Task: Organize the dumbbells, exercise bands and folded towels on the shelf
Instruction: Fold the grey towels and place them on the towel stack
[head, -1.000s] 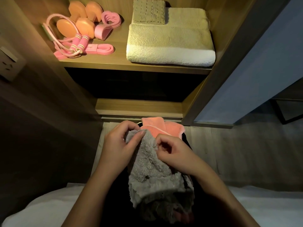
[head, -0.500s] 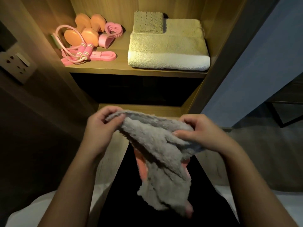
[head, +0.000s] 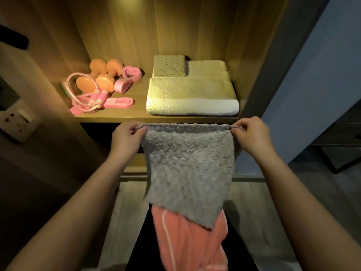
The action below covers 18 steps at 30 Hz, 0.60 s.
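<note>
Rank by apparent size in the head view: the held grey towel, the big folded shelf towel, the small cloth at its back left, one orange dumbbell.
1. grey towel, though it hangs unfolded and nearest the camera, so its true rank is unsure.
2. big folded towel.
3. small cloth and orange dumbbell: too alike to rank.

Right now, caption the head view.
Spread grey towel pinched by left hand and right hand, before the shelf.

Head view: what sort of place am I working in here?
Probably a home, likely a bedroom closet or storage nook: a lit wooden shelf holds folded towels and orange dumbbells, and a wall socket sits on the left.
</note>
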Tool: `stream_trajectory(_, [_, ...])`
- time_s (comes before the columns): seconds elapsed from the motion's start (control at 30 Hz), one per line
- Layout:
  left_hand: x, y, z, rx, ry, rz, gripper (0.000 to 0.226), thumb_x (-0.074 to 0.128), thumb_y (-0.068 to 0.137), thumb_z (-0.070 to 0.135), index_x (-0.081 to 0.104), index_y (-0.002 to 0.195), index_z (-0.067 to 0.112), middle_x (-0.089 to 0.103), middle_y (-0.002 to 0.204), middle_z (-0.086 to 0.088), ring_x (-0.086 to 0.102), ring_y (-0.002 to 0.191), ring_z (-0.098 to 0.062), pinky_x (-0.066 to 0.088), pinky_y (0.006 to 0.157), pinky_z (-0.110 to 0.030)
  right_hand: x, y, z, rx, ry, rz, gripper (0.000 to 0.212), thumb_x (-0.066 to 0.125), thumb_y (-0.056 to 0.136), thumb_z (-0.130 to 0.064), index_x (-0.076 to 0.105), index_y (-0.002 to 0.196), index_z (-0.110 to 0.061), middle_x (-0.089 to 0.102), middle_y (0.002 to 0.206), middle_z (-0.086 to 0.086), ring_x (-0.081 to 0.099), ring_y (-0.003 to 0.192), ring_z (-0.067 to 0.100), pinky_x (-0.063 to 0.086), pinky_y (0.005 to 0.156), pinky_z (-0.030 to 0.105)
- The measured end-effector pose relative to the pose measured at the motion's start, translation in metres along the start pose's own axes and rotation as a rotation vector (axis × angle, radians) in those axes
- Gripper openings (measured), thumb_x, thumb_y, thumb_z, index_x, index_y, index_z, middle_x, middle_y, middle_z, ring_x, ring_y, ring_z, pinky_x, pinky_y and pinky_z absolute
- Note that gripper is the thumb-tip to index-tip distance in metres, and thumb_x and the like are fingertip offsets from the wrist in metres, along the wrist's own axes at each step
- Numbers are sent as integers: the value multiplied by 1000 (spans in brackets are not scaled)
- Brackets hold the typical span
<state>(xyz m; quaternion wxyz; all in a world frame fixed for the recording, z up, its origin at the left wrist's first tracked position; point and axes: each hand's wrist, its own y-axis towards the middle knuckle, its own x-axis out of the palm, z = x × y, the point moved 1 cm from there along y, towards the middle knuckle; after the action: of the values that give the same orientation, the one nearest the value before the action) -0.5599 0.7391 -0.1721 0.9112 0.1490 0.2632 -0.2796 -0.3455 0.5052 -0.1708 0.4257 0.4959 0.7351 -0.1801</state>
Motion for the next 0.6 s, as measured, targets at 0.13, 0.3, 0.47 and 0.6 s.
stream_trajectory(0.13, [13,62,20,11,155,39,14,62,93,27,68,82,22,56,67,6,49,64,-13,34,56,-31,0,55,-12,45,-29,70,21,57,90,-32,76,95,-24,72,87,2,63,89,25,52,70,34])
stream_trajectory(0.3, [45,135,33,-67,39,47,18,55,93,19,69,83,19,65,66,1,56,56,-12,40,51,-22,20,118,-29,131,230,37,25,49,91,-19,69,75,-18,68,60,-4,65,63,15,55,64,31])
stream_trajectory(0.47, [84,195,24,-265,-393,128,13,56,94,12,68,99,11,74,82,-7,71,62,-18,59,57,-33,53,174,-42,218,491,77,19,45,98,-13,61,90,-19,73,81,0,70,56,15,58,53,32])
stream_trajectory(0.6, [111,221,18,-216,-294,248,16,58,94,12,68,90,23,70,92,6,66,76,-11,57,79,-35,84,204,-47,144,416,127,27,48,97,-11,53,76,-27,70,88,4,71,74,23,59,66,49])
